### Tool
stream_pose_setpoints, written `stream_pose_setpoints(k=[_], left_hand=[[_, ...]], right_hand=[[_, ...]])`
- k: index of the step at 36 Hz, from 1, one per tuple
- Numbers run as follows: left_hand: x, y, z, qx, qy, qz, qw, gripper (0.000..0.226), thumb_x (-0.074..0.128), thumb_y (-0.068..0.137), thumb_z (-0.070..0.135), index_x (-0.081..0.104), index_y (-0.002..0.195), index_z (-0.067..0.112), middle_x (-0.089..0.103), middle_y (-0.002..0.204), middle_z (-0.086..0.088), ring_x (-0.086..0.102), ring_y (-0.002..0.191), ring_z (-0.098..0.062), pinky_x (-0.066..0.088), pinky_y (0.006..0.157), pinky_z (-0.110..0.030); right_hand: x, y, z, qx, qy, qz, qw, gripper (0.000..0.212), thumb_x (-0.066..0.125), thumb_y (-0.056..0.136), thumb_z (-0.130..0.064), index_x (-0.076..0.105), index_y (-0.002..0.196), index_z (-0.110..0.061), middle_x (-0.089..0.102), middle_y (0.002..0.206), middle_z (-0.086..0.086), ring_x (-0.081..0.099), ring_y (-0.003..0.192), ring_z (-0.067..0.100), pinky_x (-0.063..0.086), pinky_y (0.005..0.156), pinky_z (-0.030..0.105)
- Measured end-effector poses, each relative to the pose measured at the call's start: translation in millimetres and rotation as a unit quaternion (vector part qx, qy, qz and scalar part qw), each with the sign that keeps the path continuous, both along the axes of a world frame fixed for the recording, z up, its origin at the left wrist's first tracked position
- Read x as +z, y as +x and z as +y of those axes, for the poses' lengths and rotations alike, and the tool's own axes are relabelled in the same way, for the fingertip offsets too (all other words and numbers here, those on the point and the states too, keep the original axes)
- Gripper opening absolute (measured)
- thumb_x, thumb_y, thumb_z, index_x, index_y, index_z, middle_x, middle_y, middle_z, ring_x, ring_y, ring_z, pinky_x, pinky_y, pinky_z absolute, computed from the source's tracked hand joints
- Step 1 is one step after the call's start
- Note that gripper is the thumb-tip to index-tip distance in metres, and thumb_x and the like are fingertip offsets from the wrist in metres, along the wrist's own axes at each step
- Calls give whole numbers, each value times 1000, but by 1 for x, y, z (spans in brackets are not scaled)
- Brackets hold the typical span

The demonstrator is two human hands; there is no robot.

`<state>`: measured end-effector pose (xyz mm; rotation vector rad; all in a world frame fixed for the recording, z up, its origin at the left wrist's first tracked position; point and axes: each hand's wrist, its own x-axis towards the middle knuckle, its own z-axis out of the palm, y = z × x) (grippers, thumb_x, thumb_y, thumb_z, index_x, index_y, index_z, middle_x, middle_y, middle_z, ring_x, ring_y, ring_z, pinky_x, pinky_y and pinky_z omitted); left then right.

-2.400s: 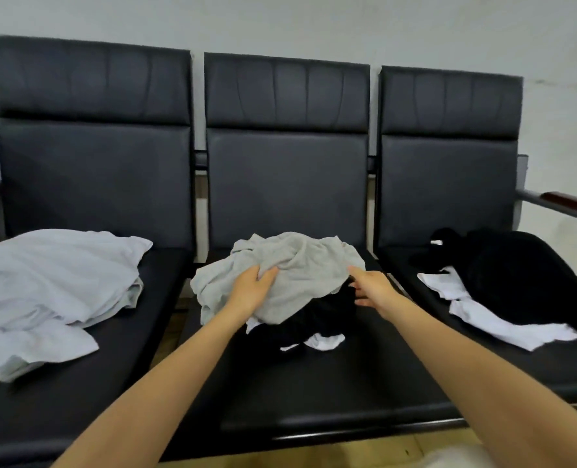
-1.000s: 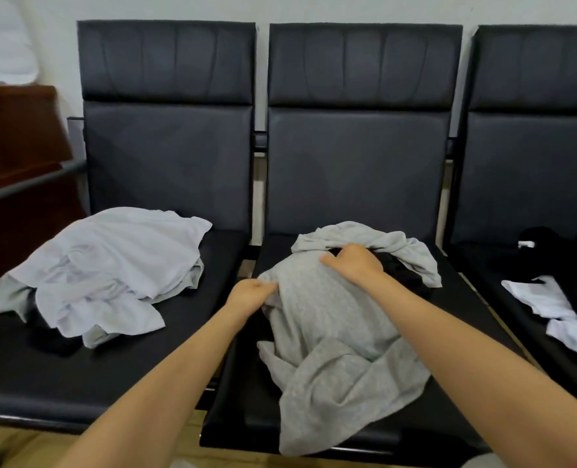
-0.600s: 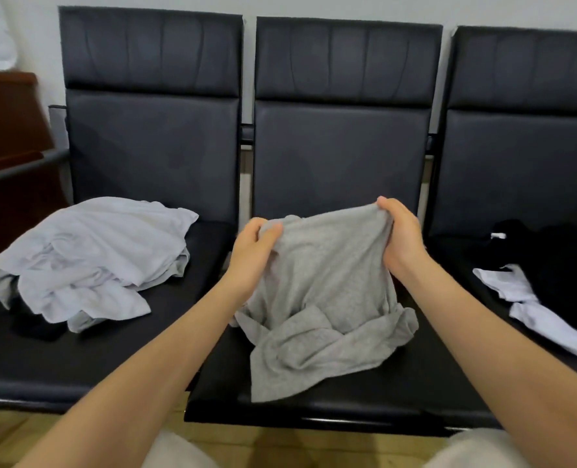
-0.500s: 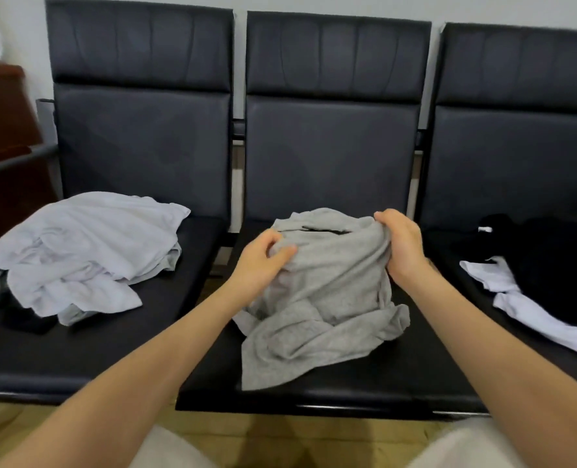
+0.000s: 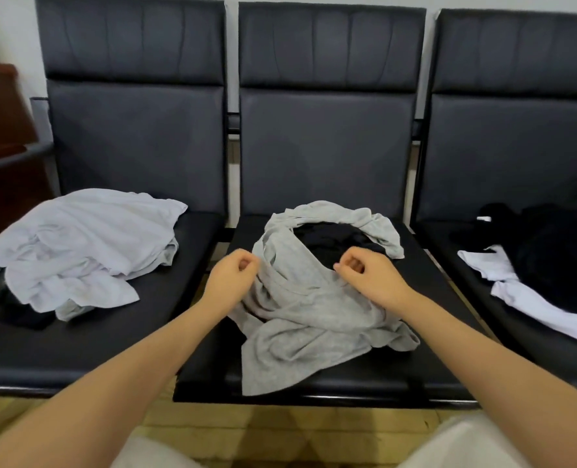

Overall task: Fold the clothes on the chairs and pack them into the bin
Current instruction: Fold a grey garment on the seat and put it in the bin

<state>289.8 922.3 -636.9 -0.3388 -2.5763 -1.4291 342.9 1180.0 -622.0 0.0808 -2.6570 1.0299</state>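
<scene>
**Grey shirt bunched on the middle seat, both hands at its upper edge**

A grey shirt [image 5: 300, 309] lies crumpled on the middle chair [image 5: 327, 136] of three black chairs joined in a row. Its lower edge reaches the front lip of the seat, and its upper part loops round a black garment [image 5: 334, 238] lying beneath it near the backrest.

The left hand [image 5: 234, 275] sits at the shirt's left edge with fingers curled in toward the palm; whether it pinches cloth cannot be told. The right hand [image 5: 364, 270] hovers over the shirt's upper middle, fingers likewise curled, and its grip on the fabric cannot be told either. The two hands are apart, with a band of grey cloth between them.

Bare seat shows on both sides of the shirt, more on the right than the left.

On the left chair [image 5: 135, 136] a pale heap of clothes [image 5: 78, 244] spreads over most of the seat, its right edge close to the gap between seats. On the right chair [image 5: 516, 136] a black garment [image 5: 557, 251] lies over a white one [image 5: 530, 305], which stretches toward the seat's front.
</scene>
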Motion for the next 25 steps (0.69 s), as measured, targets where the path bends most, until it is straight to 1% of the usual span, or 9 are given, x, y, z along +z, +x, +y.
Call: stream_pose_setpoints(k=[3, 6, 9, 12, 15, 17, 19, 22, 25], left_hand=[[-4, -13, -7, 26, 24, -30, 999, 9, 57, 94, 23, 62, 98, 17, 62, 92, 4, 59, 91, -14, 43, 77, -23], [-6, -21, -8, 17, 27, -71, 997, 33, 57, 95, 30, 56, 123, 13, 59, 107, 1, 56, 102, -16, 42, 90, -27], [-8, -33, -6, 18, 66, -146, 987, 52, 57, 93, 43, 49, 136, 14, 56, 125, -1, 53, 117, -18, 41, 100, -30], [-2, -40, 0, -16, 153, -218, 964, 56, 60, 88, 52, 64, 118, 6, 67, 117, -11, 62, 112, -27, 48, 100, -40], [8, -41, 12, -52, 226, -279, 932, 40, 68, 84, 45, 73, 101, 9, 74, 99, -10, 70, 97, -23, 54, 91, -38], [17, -41, 24, -62, 251, -272, 927, 22, 69, 83, 32, 75, 84, 11, 74, 87, -8, 69, 87, -23, 55, 84, -35], [30, -43, 33, -60, 305, -240, 920, 25, 63, 87, 25, 63, 63, 17, 65, 68, -3, 60, 71, -20, 48, 68, -33], [51, -45, 36, -48, 419, -175, 890, 23, 54, 95, 25, 55, 73, 19, 59, 74, 1, 55, 71, -14, 45, 68, -29], [58, -42, 33, -62, 409, -78, 907, 18, 54, 97, 23, 55, 79, 19, 56, 79, 4, 52, 77, -10, 43, 73, -27]], right_hand=[[8, -13, -18, 8, 19, -37, 999, 17, 65, 88, -37, 65, 87, -20, 65, 87, -5, 59, 76, 10, 50, 73, 29], [11, -23, -20, 41, 46, -152, 986, 30, 70, 81, -47, 61, 78, -19, 56, 70, -7, 50, 64, 9, 43, 64, 28], [12, -24, -11, 77, 38, -183, 979, 48, 74, 77, -50, 41, 63, -18, 35, 58, -9, 32, 55, 8, 28, 56, 24], [9, -21, -6, 107, 20, -176, 978, 50, 73, 83, -39, 34, 62, -15, 29, 58, -4, 28, 55, 9, 25, 56, 26], [13, -13, -6, 87, -82, -117, 986, 39, 67, 90, -29, 41, 67, -11, 33, 63, -1, 31, 58, 10, 27, 55, 23], [24, -9, -5, 39, -139, -41, 989, 36, 63, 92, -25, 44, 65, -11, 40, 60, -6, 36, 57, 5, 30, 55, 19], [37, -5, -1, -32, -170, 26, 985, 36, 63, 92, -24, 48, 59, -17, 44, 54, -14, 39, 54, 1, 33, 55, 17], [51, 1, 9, -94, -202, 110, 969, 37, 64, 90, -23, 50, 56, -21, 44, 57, -11, 40, 56, 5, 34, 55, 20], [55, 5, 24, -137, -207, 133, 959, 27, 64, 91, -23, 58, 67, -13, 53, 64, -3, 47, 61, 8, 38, 58, 22]])
